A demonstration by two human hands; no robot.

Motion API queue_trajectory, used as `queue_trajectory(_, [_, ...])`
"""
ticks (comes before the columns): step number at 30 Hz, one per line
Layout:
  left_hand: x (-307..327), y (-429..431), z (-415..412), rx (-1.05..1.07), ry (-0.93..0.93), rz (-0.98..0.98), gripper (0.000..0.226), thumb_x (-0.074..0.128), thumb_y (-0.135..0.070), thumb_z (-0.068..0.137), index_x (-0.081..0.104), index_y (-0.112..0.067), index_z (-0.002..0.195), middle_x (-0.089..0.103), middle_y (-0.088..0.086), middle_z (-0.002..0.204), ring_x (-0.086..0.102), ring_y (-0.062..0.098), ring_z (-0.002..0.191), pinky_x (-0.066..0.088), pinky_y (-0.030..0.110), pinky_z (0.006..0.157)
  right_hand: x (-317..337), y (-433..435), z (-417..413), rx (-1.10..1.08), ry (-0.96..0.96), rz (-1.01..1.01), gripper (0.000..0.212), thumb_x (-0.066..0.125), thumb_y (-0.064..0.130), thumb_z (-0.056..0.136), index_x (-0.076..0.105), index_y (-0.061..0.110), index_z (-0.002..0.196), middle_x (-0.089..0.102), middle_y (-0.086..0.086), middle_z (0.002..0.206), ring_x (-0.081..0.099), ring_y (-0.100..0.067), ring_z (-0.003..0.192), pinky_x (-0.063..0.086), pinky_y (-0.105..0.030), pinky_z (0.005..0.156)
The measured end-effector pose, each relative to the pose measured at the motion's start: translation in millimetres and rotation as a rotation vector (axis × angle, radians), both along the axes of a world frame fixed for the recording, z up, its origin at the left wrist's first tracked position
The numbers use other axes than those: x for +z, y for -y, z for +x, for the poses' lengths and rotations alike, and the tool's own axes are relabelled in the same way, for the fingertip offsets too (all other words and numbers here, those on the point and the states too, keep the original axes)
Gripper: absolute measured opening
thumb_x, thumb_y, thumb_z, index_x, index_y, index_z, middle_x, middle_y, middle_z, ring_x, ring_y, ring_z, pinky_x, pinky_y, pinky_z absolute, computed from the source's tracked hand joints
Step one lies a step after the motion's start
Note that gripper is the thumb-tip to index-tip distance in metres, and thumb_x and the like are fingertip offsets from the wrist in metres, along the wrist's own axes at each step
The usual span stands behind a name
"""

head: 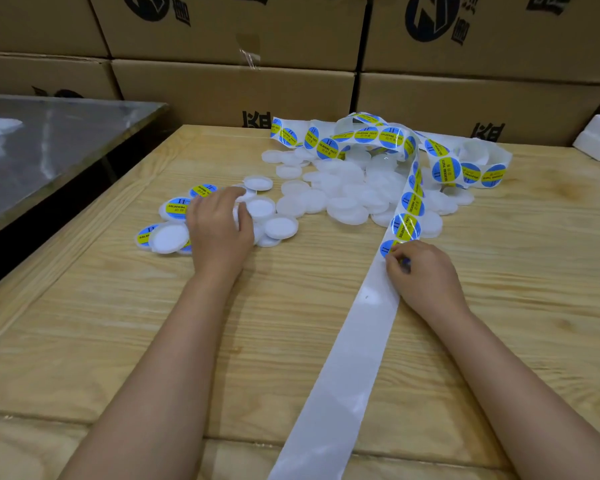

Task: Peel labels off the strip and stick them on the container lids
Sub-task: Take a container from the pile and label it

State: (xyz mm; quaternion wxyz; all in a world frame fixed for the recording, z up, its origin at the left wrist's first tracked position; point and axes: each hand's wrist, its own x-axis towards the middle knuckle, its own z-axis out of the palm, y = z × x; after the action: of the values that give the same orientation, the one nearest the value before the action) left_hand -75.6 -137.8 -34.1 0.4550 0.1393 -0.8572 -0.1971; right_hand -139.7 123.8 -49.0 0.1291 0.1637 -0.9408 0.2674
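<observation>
The white glossy backing strip [357,341] runs from the near edge of the pale wooden surface [118,323] up to a loose tangle at the far right. Its near half is bare, and round blue-and-yellow paper labels [406,226] sit along it beyond that. The right hand [426,275] pinches the nearest label [386,248] at its edge with fingertips and thumb. The left hand [219,223] lies on the left cluster, its fingers and thumb curled round one white lid [238,208], as far as can be told. Beside it lie labelled lids [177,207], and a heap of translucent white round plastic lids [343,195] is piled in the middle under the strip. The labels look thin, limp and sticky, so each is best lifted by its rim and kept flat so it does not fold onto itself. The slick strip is light and will likely slide unless it is held down. The lids seem light, stiff and smooth, so they skid easily and are best steadied by the rim while a label is pressed on. Brown cardboard boxes [232,91] stand stacked behind.
</observation>
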Motion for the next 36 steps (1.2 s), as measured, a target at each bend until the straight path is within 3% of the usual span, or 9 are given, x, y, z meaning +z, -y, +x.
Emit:
queue_trajectory(3, [5, -31, -2, -0.195, -0.081, -0.13, 0.019, 0.058, -0.001, 0.081, 0.069, 0.0, 0.096, 0.071, 0.013, 0.094, 0.064, 0.031, 0.084, 0.04, 0.038, 0.084, 2, 0, 1, -0.014, -0.015, -0.015, 0.018, 0.061, 0.02, 0.085, 0.068, 0.007, 0.075, 0.067, -0.008, 0.082, 0.058, -0.029, 0.083, 0.045, -0.039, 0.075])
queue_trajectory(5, [5, -57, -1, -0.388, -0.019, -0.13, 0.018, 0.06, -0.005, 0.081, 0.07, -0.001, 0.095, 0.072, 0.01, 0.093, 0.067, 0.028, 0.085, 0.042, 0.033, 0.082, 2, -2, 0, -0.011, -0.016, -0.026, 0.022, 0.063, 0.022, 0.085, 0.065, 0.007, 0.069, 0.065, -0.007, 0.075, 0.057, -0.027, 0.077, 0.044, -0.037, 0.07])
queue_trajectory(8, [-3, -91, 2, -0.653, 0.22, -0.189, 0.025, 0.063, -0.02, 0.082, 0.069, -0.005, 0.101, 0.071, 0.008, 0.101, 0.065, 0.026, 0.095, 0.047, 0.035, 0.086, 4, -4, 0, 0.003, -0.013, -0.068, 0.016, 0.066, 0.019, 0.083, 0.067, 0.007, 0.072, 0.066, -0.005, 0.077, 0.059, -0.024, 0.076, 0.043, -0.034, 0.07])
queue_trajectory(10, [-10, -105, 2, -0.775, 0.425, -0.272, 0.032, 0.065, -0.03, 0.084, 0.066, -0.007, 0.107, 0.067, 0.007, 0.111, 0.061, 0.026, 0.103, 0.045, 0.04, 0.089, 4, -4, -1, 0.03, -0.023, -0.103, 0.004, 0.065, 0.01, 0.081, 0.068, 0.008, 0.082, 0.066, -0.005, 0.087, 0.061, -0.023, 0.076, 0.042, -0.03, 0.072])
queue_trajectory(11, [-12, -109, 1, -0.801, 0.503, -0.3, 0.035, 0.064, -0.035, 0.086, 0.065, -0.008, 0.108, 0.066, 0.006, 0.114, 0.058, 0.025, 0.107, 0.043, 0.04, 0.09, 4, -5, -2, 0.036, -0.024, -0.117, 0.011, 0.065, 0.006, 0.08, 0.069, 0.008, 0.09, 0.065, -0.006, 0.093, 0.062, -0.023, 0.077, 0.04, -0.026, 0.073])
queue_trajectory(18, [-13, -107, 3, -0.8, 0.501, -0.258, 0.027, 0.057, -0.035, 0.089, 0.068, -0.011, 0.086, 0.069, 0.003, 0.092, 0.059, 0.021, 0.095, 0.045, 0.038, 0.078, -5, -5, -7, 0.061, -0.017, 0.045, 0.032, 0.062, 0.014, 0.087, 0.064, 0.003, 0.117, 0.058, -0.012, 0.117, 0.051, -0.031, 0.111, 0.037, -0.032, 0.094])
queue_trajectory(23, [-11, -111, 6, -0.802, 0.488, -0.234, 0.026, 0.056, -0.033, 0.089, 0.066, -0.011, 0.081, 0.068, 0.003, 0.089, 0.058, 0.023, 0.093, 0.046, 0.04, 0.076, -5, -5, -6, 0.084, -0.033, 0.176, 0.03, 0.055, 0.016, 0.092, 0.062, 0.002, 0.117, 0.057, -0.012, 0.118, 0.049, -0.031, 0.11, 0.04, -0.036, 0.09])
queue_trajectory(28, [-10, -111, 7, -0.773, 0.48, -0.218, 0.024, 0.056, -0.03, 0.089, 0.069, -0.011, 0.09, 0.065, 0.0, 0.081, 0.056, 0.02, 0.086, 0.045, 0.037, 0.073, -5, -5, -6, 0.084, -0.031, 0.176, 0.031, 0.054, 0.017, 0.092, 0.059, 0.004, 0.119, 0.056, -0.012, 0.119, 0.048, -0.029, 0.112, 0.036, -0.034, 0.091])
queue_trajectory(36, [-9, -112, 7, -0.763, 0.514, -0.213, 0.021, 0.055, -0.029, 0.089, 0.066, -0.012, 0.085, 0.062, -0.001, 0.077, 0.053, 0.018, 0.082, 0.045, 0.036, 0.072, -2, -3, -2, 0.072, -0.046, 0.132, 0.025, 0.057, 0.015, 0.089, 0.058, 0.005, 0.112, 0.059, -0.012, 0.11, 0.051, -0.03, 0.105, 0.039, -0.036, 0.083])
